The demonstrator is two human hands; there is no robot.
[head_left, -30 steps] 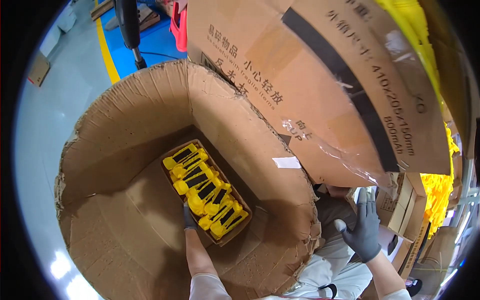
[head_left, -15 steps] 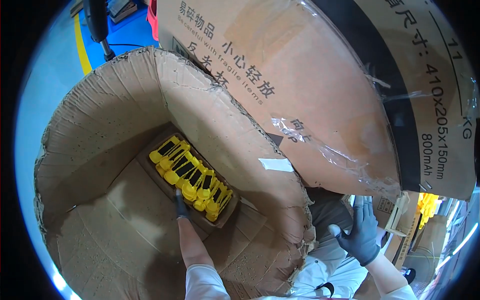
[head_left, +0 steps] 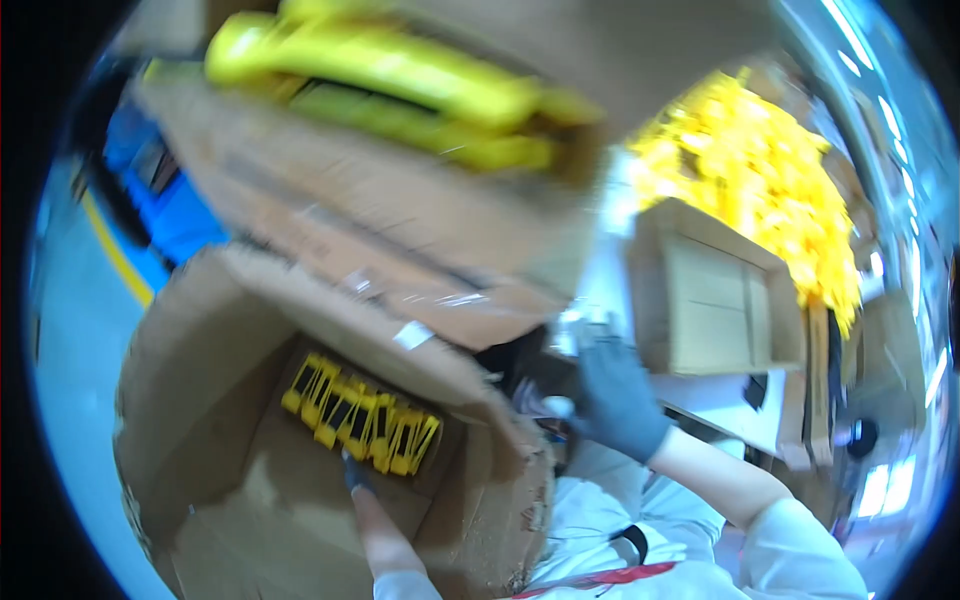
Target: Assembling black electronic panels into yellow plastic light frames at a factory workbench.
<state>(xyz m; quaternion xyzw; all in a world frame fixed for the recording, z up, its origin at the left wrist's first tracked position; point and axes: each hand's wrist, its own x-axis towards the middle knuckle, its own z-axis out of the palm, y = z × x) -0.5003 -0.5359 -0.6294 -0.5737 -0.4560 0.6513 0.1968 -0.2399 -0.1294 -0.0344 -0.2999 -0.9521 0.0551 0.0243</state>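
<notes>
Deep inside a large round-walled cardboard carton [head_left: 205, 350] sits a smaller cardboard box [head_left: 452, 432]. It is packed with yellow plastic pieces [head_left: 350, 420] that have dark rectangular panels. My left hand [head_left: 355, 474], in a grey glove, is at the near side of this box and seems to touch it. Its fingers are too small and blurred to read. Outside the carton, to the right, my gloved right hand [head_left: 618, 398] is raised with fingers stretched and thumb apart, holding nothing. It is near a white tabletop [head_left: 745, 415].
On the table stands an open, shallow cardboard box [head_left: 715, 300]. Behind it rises a big heap of yellow pieces [head_left: 760, 170]. A printed carton [head_left: 400, 250] leans beyond the large carton, with blurred yellow pieces [head_left: 400, 75] above it. A blue mat [head_left: 180, 215] shows at far left.
The view has swung right, bringing the yellow heap and open box into sight. My right hand has shifted toward the table, still spread. My left hand stays by the inner box.
</notes>
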